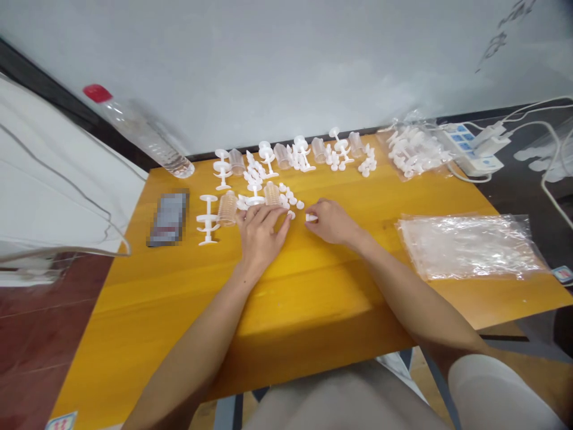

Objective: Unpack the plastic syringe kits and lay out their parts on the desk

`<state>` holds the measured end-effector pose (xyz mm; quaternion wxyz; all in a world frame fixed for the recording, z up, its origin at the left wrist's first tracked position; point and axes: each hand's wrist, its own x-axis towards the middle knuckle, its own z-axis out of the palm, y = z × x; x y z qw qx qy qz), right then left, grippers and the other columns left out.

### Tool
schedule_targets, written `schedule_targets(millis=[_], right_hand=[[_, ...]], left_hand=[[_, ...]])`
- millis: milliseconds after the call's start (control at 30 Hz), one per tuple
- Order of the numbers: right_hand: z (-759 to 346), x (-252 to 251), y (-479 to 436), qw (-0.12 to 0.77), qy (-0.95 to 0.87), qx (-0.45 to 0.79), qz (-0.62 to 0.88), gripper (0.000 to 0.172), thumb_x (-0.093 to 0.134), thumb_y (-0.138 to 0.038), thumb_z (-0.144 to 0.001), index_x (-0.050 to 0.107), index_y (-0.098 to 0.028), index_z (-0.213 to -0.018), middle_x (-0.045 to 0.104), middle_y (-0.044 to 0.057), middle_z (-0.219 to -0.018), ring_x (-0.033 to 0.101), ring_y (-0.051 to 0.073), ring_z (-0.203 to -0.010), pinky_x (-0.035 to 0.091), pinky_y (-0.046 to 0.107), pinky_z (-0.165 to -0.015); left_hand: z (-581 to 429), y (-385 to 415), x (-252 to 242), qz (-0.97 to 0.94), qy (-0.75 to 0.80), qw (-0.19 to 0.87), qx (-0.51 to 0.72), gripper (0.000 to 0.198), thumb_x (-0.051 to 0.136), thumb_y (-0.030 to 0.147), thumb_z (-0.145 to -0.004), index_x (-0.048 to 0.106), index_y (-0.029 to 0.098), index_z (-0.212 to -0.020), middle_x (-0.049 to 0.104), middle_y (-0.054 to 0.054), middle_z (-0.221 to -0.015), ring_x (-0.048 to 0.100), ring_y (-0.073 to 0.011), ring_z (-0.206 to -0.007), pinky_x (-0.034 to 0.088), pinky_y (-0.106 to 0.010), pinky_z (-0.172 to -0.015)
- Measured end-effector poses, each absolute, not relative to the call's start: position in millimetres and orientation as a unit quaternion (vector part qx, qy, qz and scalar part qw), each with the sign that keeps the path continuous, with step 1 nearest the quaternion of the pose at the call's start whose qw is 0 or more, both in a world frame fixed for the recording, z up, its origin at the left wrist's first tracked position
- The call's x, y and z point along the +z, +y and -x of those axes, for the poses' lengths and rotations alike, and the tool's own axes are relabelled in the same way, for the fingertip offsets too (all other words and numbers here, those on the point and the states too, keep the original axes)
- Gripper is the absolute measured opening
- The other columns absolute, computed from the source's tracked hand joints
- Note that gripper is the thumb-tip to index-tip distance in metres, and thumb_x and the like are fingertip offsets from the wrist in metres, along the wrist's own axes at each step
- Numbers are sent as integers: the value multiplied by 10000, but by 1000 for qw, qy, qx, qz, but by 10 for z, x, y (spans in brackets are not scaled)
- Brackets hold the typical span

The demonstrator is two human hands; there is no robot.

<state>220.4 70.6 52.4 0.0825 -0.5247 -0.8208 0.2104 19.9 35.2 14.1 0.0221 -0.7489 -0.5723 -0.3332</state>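
Note:
My left hand [260, 233] lies on the yellow table [313, 286], fingers together and curled at the tips over a small white cap [291, 214]. My right hand [330, 221] is closed in a pinch on another small white plastic piece [310, 218]. Just beyond my hands lie several loose white caps [289, 196], white plungers [208, 220] and clear ribbed barrels [227, 208]. A second row of the same parts [299, 154] runs along the table's far edge.
A clear bottle with a red cap [138, 131] leans against the wall at the back left. A phone [169, 218] lies left of the parts. Empty plastic bags [465, 245] sit at the right, a bag of parts [414, 150] and a power strip [472, 149] behind.

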Motion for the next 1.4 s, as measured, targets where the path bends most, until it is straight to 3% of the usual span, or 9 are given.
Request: schedule_targets(millis=[233, 533, 633, 800, 1033, 1200, 1333, 1400], right_hand=[[-1930, 513, 967, 39, -773, 231, 590, 388, 758, -221, -836, 678, -95, -1194, 759, 179, -1127, 713, 276, -1000, 470, 286, -749], [-1915, 582, 983, 42, -792, 227, 565, 129, 750, -257, -848, 750, -133, -884, 774, 161, -935, 718, 268, -856, 482, 306, -737], [-1912, 538, 980, 50, -794, 216, 567, 89, 700, -163, -849, 767, -136, -901, 778, 178, -988, 726, 292, -928, 500, 315, -793], [-1913, 423, 920, 81, -796, 207, 563, 226, 640, -83, -849, 764, -127, -1032, 766, 179, -1090, 712, 287, -1047, 501, 314, -871], [-1975, 319, 845, 169, -755, 256, 580, 122, 637, -120, -900, 682, -135, -1013, 746, 80, -952, 665, 155, -845, 469, 248, -788], [-1955, 275, 887, 194, -738, 265, 589, 427, 774, -228, -822, 623, -117, -1206, 735, 91, -1028, 663, 179, -874, 475, 260, -774], [-1969, 417, 950, 151, -763, 299, 553, 367, 754, -204, -841, 679, -130, -1193, 747, 95, -1055, 692, 192, -939, 500, 263, -832], [-2139, 589, 1061, 146, -764, 288, 558, 495, 788, -262, -844, 659, -117, -1300, 746, 122, -1135, 699, 222, -1027, 504, 291, -911]], left_hand=[[-154, 99, 64, 750, -577, -55, -318, 154, 653, 326, -984, 776, 247, -1034, 820, -55, -1018, 727, -273, -993, 429, -441, -987], [-221, 266, -71, 793, -535, -69, -285, 214, 609, 269, -1003, 803, 227, -1085, 795, -84, -1117, 730, -277, -1036, 495, -422, -943], [-233, 286, -95, 795, -543, -61, -264, 260, 602, 270, -1002, 789, 209, -1171, 772, -111, -1197, 708, -309, -1114, 497, -454, -977], [-216, 242, -110, 794, -556, -44, -243, 350, 584, 254, -997, 734, 201, -1309, 741, -131, -1255, 684, -318, -1142, 491, -477, -1031], [-249, 211, -53, 801, -556, -34, -218, 368, 522, 230, -1018, 716, 162, -1323, 715, -164, -1310, 681, -334, -1121, 513, -487, -999], [-271, 142, -22, 811, -544, -46, -212, 353, 526, 237, -1019, 720, 149, -1300, 730, -161, -1264, 698, -325, -1092, 538, -487, -1002], [-310, 11, 23, 820, -524, -62, -222, 288, 566, 263, -1016, 755, 202, -1223, 748, -124, -1197, 721, -283, -1042, 564, -437, -989], [-344, -53, 30, 824, -517, -71, -222, 280, 571, 281, -1021, 757, 210, -1217, 756, -115, -1181, 731, -275, -1014, 583, -420, -952]])
